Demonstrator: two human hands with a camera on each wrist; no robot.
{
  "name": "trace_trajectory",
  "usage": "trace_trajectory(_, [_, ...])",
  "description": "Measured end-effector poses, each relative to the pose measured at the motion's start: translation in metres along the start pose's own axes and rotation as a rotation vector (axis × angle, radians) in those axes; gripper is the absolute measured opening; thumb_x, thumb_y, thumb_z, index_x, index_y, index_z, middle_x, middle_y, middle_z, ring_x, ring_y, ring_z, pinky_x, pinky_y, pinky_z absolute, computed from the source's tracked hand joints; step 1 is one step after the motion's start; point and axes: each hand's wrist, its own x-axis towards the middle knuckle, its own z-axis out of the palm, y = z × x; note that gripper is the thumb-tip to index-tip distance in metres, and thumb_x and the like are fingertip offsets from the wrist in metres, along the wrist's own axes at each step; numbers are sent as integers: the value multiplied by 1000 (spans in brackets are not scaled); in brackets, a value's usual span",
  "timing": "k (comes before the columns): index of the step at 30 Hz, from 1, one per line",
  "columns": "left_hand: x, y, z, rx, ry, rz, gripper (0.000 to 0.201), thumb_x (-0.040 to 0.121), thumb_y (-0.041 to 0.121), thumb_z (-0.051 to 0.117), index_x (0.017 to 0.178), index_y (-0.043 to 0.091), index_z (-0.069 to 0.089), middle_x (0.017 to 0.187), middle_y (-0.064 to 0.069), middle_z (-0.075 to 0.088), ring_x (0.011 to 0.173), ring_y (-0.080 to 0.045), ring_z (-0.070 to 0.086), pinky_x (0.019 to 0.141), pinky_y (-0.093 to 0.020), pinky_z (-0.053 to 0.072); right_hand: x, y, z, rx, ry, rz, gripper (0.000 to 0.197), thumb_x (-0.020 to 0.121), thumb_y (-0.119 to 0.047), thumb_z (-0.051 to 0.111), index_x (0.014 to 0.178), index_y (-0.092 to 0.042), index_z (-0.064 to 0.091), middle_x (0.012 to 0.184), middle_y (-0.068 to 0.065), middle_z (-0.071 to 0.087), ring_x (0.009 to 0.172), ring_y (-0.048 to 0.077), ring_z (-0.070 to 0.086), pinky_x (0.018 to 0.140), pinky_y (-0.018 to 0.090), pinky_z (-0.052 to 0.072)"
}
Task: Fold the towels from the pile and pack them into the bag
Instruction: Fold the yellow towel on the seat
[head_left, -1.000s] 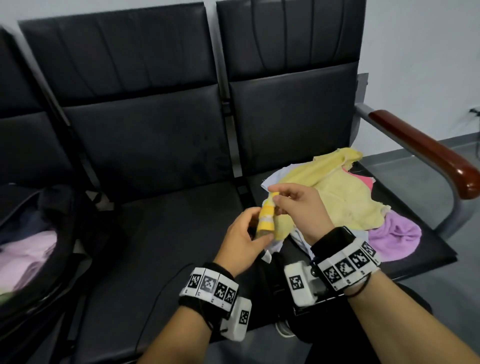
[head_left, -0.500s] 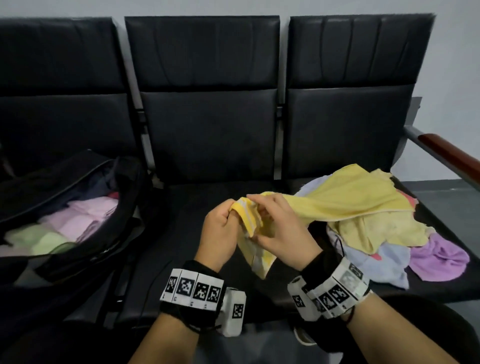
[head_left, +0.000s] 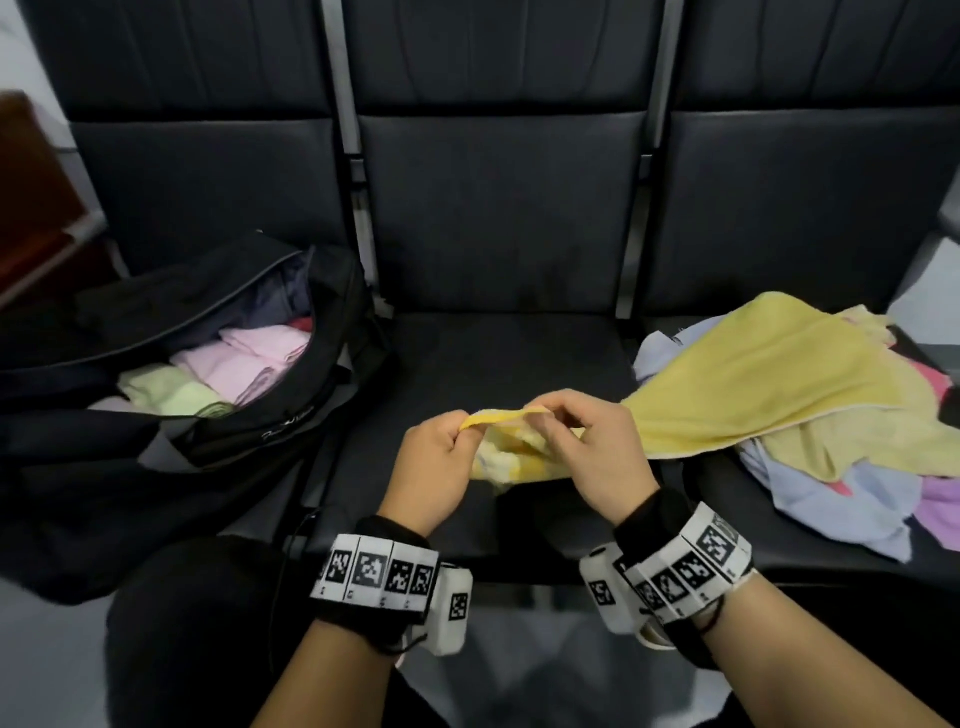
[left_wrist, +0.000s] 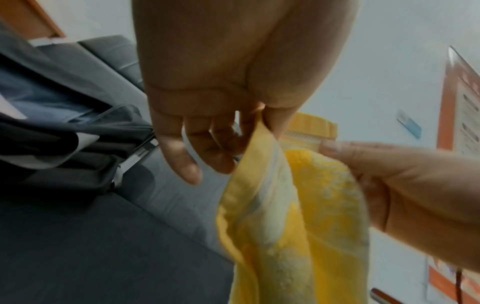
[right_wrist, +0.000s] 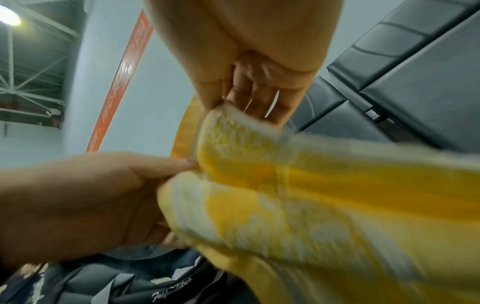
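Head view — both hands (head_left: 436, 467) (head_left: 597, 457) pinch yellow towel (head_left: 769, 395), trailing rightward.

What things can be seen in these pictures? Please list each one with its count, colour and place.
Seats: three, black, in a row.
Bag: one, black, open, on the left seat.
Folded towels: several, pink and pale green, inside the bag.
Towel pile: one, yellow, light blue, pink and purple cloths, on the right seat.
Yellow towel: one, yellow and white, held over the middle seat, trailing to the pile.
Wrist bands: two, white with black markers.
Left hand: pinches the towel edge.
Right hand: pinches the same edge.
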Motion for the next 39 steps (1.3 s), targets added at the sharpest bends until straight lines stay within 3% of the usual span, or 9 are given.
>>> trace_trajectory(3, [-5, 4, 3, -38, -1, 46, 10, 87, 18, 69, 84, 24, 62, 90, 3, 61, 84, -11, 61, 77, -32, 50, 1, -3, -4, -101, -18, -21, 6, 90, -25, 64, 88, -24, 70, 75, -12, 66, 72, 6, 61, 67, 27, 47])
trace_trajectory(6, [-9, 19, 9, -149, -74, 149, 24, 80, 31, 72, 102, 38, 62, 106, 12, 63, 102, -9, 63, 85, -29, 53, 0, -7, -3, -220, -131, -91, 9, 92, -22, 65, 93, -18, 73, 85, -7, 70, 81, 11, 64, 75, 35, 51])
trace_trajectory(15, [-8, 16, 6, -47, 8, 249, 13, 93, 10, 64, 85, 21, 62, 82, 8, 65, 80, -13, 63, 71, -25, 49, -11, -7, -9, -234, -184, -84, 7, 91, -28, 68, 90, -22, 71, 77, -13, 65, 74, 4, 59, 68, 21, 45])
trace_trajectory(22, [2, -3, -45, -202, 469, 177, 14, 91, 19, 53, 87, 32, 54, 84, 10, 59, 78, 4, 55, 75, -16, 43, -17, 26, -58, -450, -170, -75, 6, 90, -14, 69, 92, -14, 75, 82, -7, 65, 78, 19, 63, 71, 33, 49])
trace_trajectory(27, [11, -23, -88, -189, 772, -2, 6, 90, 30, 50, 85, 33, 51, 88, 10, 57, 86, -14, 54, 84, -36, 46, -11, 53, -88, -518, -44, 127, 6, 90, -12, 67, 89, -15, 72, 83, -1, 69, 81, 20, 64, 75, 38, 50])
trace_trajectory(29, [12, -27, -86, -185, 728, -57, 8, 92, 24, 49, 88, 31, 51, 90, 3, 58, 83, -15, 54, 84, -40, 46, -9, 49, -82, -376, 30, 141, 13, 88, -11, 69, 83, -23, 68, 74, -11, 66, 71, 1, 61, 69, 22, 46])
trace_trajectory(32, [10, -19, -65, -214, 537, -75, 18, 94, 4, 48, 95, 21, 56, 93, -9, 62, 82, -18, 56, 82, -44, 48, -2, 28, -59, -149, 31, 119, 13, 89, -17, 70, 82, -26, 67, 74, -12, 67, 71, -1, 60, 65, 11, 42])
trace_trajectory(35, [3, 3, -40, -178, 324, 11, 34, 92, -6, 46, 86, 19, 67, 86, 1, 69, 77, -8, 60, 75, -25, 47, 4, 6, -40, -74, -69, 54, 16, 92, -21, 66, 81, -32, 65, 76, -20, 66, 74, -3, 61, 67, 7, 40])
trace_trajectory(39, [-4, 33, -15, -97, 37, 154, 29, 93, 1, 55, 102, 20, 74, 101, 8, 70, 94, 1, 63, 85, -15, 46, 7, -11, -29, -55, -213, -28, 14, 94, -22, 64, 86, -33, 65, 79, -24, 64, 75, -1, 60, 68, 10, 39])
